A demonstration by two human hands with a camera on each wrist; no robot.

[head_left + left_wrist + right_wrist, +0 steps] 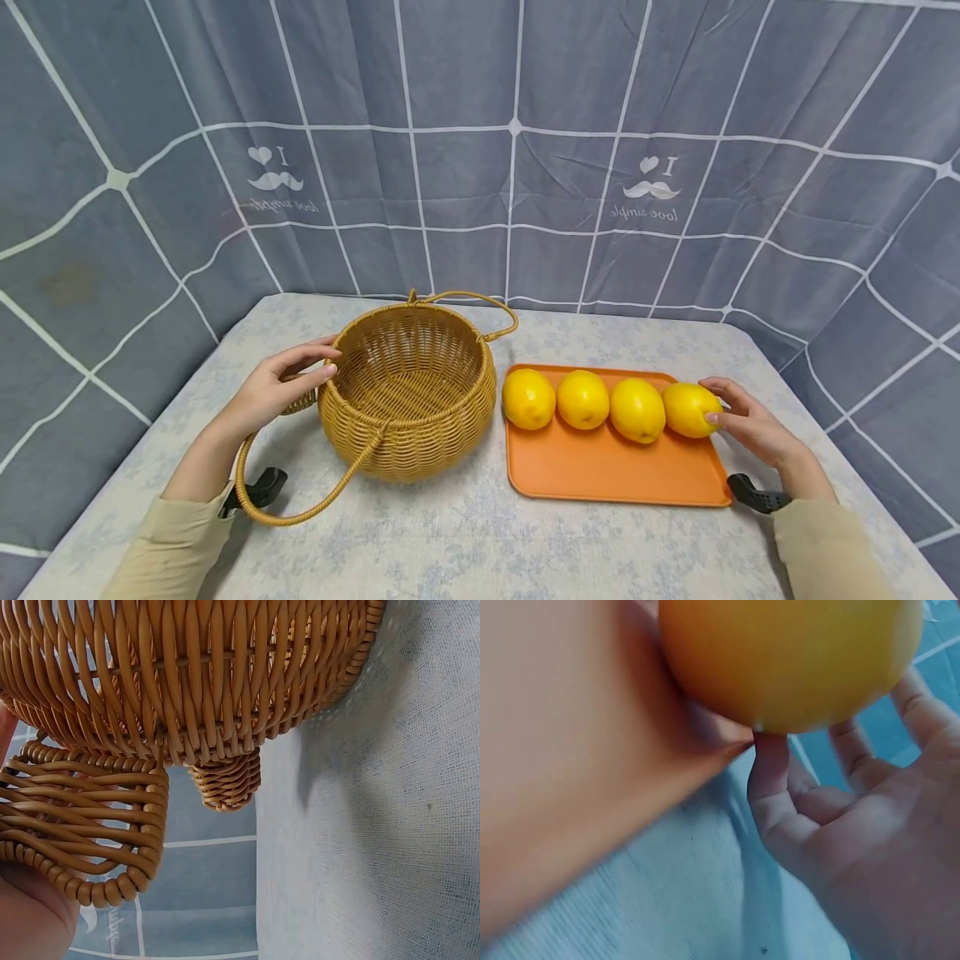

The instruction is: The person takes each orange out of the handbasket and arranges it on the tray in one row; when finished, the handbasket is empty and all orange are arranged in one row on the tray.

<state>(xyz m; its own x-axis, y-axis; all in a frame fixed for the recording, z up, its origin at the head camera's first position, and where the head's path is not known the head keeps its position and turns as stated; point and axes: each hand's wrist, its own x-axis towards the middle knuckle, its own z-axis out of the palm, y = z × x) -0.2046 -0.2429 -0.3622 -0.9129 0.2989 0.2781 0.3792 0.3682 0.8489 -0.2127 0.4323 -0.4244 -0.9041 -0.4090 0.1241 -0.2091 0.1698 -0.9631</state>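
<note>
A round wicker basket stands on the table, its looped handles folded out to the front left and back right. My left hand grips its left rim, thumb and fingertips at the edge; in the left wrist view a woven side piece partly covers that hand. Several yellow lemons lie in a row along the back of an orange tray. With thumb and fingers around it, my right hand holds the rightmost lemon, which also shows large in the right wrist view.
The table has a pale, blue-patterned cloth. Behind and beside it hangs a grey-blue curtain with white lines. Black wrist-worn devices sit at both cuffs, the left one close to the basket's front handle.
</note>
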